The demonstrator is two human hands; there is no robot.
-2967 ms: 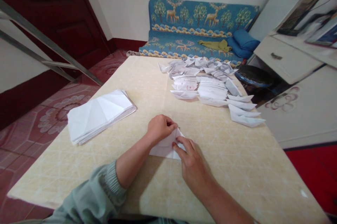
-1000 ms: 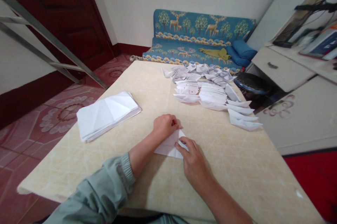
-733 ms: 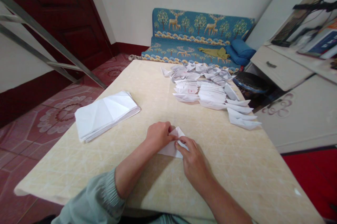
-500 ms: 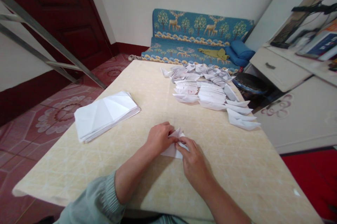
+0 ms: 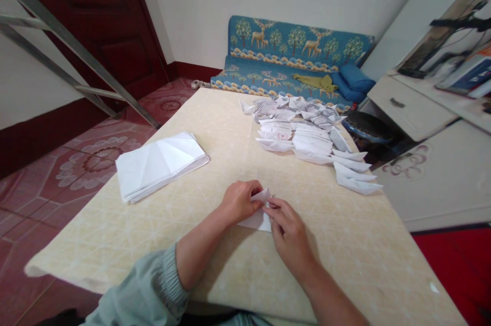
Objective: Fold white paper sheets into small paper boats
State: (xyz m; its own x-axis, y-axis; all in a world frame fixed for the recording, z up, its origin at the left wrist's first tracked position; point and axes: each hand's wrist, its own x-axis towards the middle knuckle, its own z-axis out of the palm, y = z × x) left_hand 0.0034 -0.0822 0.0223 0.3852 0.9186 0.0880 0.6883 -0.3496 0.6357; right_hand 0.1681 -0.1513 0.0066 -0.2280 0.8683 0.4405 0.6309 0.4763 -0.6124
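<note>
At the frame's lower centre, I see the left hand [image 5: 240, 202] pinching the folded paper [image 5: 256, 223]; whether the right hand [image 5: 292, 231] clamps it or merely touches, I can't tell.

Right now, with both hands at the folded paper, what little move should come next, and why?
I'd probably press the pointed flap down with the right hand while the left hand steadies the folded paper. The flap seems to stand up by the left thumb, and the right fingertips are right beside it.
</note>
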